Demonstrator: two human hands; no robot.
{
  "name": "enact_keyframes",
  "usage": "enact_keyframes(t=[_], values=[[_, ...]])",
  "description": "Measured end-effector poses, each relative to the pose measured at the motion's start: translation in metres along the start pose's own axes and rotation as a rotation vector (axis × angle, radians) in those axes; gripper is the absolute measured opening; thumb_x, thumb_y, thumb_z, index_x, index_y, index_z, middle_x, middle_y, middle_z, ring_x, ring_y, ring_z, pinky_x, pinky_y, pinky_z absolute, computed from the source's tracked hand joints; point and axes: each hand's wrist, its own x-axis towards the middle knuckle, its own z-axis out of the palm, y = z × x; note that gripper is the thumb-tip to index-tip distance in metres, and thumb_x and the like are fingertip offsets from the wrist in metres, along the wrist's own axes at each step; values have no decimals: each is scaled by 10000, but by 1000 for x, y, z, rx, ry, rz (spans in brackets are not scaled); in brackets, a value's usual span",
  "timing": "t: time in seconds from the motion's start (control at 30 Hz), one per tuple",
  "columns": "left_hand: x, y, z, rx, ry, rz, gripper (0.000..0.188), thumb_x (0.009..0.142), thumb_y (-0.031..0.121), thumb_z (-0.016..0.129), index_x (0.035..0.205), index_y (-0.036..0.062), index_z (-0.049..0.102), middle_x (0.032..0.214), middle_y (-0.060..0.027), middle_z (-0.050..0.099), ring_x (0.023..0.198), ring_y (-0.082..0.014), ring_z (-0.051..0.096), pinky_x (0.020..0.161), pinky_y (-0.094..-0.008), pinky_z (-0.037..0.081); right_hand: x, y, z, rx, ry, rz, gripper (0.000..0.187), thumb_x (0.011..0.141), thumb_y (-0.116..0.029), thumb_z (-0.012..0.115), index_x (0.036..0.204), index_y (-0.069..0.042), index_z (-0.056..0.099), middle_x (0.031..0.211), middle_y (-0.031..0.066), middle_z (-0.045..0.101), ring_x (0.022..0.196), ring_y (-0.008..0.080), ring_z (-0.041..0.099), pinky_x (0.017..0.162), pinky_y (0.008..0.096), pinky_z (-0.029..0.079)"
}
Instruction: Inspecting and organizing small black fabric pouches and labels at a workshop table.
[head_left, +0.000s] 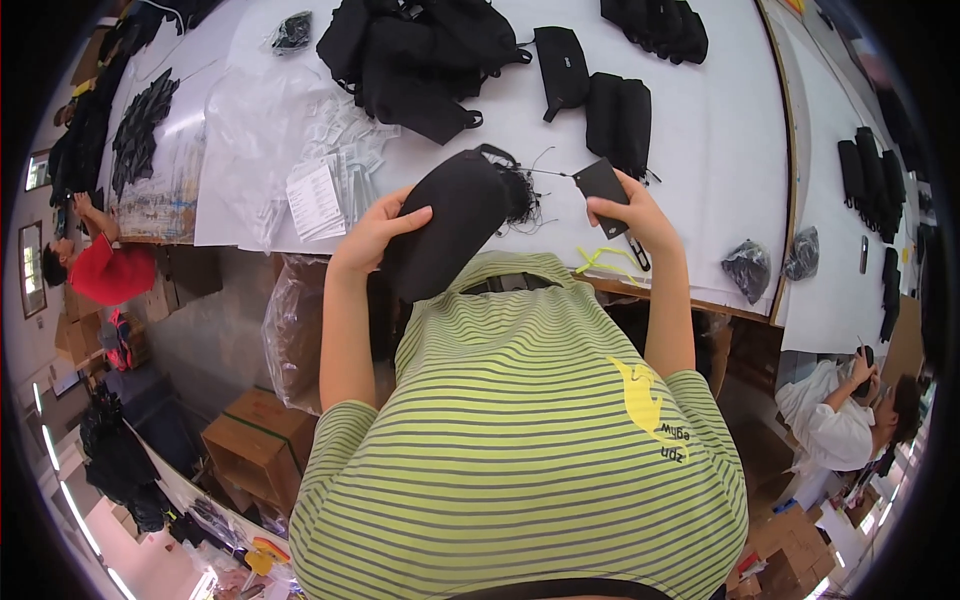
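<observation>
My left hand (386,232) grips a black fabric pouch (448,225) by its side, with the thumb on top. The pouch is tilted over the table's front edge, and a small loop shows at its upper end. In my right hand (642,212) is a black hang tag (601,190), pinched by thumb and fingers. A thin dark string stretches from the tag towards the pouch's loop. Beside the pouch lies a tangle of black strings (521,198). A small dark metal tool, its kind unclear, shows just under my right hand. Close by lies a yellow-green cord (606,262).
A heap of black pouches (425,65) lies at the back, with more pouches (618,115) in rows rightward. Clear plastic bags (350,165) and a printed sheet (315,202) lie left. Wrapped dark bundles (747,270) sit right. Co-workers in red (112,270) and white (830,425) flank me.
</observation>
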Motion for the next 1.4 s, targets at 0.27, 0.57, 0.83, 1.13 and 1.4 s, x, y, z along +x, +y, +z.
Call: enact_keyframes(t=[0.27,0.57,0.83,1.13,1.4], values=[[4,1,28,929,-8,153,290,793,201,690,916,12,507,821,-47,555,778,-138,513,735,-283,426,22,39,-40,875,273,-239,188,848,-231,657,847,-56,587,721,41,607,682,109,513,624,240,395],[4,7,88,1141,-221,33,260,789,192,666,917,44,495,722,-130,608,603,-301,532,592,-370,412,54,38,18,1233,236,-64,273,860,-374,626,790,-111,598,493,-55,311,425,74,269,407,225,217],[5,2,82,1246,-53,270,232,751,176,688,918,40,602,972,-142,609,848,-311,588,712,-375,460,36,-13,18,182,546,-403,279,836,-200,697,603,-112,571,530,-110,460,456,-7,226,424,226,151],[29,-15,79,1414,13,871,187,721,156,717,862,71,628,1086,-106,586,958,-277,560,874,-370,419,2,-39,66,-1103,-115,-132,307,771,-372,676,797,-69,719,594,101,605,533,239,561,543,339,434],[84,-23,17,628,-23,350,196,872,229,605,865,33,625,811,-64,636,856,-106,594,767,-289,458,-18,-30,50,-819,-209,-3,298,673,-260,791,764,-5,668,481,12,369,461,98,292,441,291,247]])
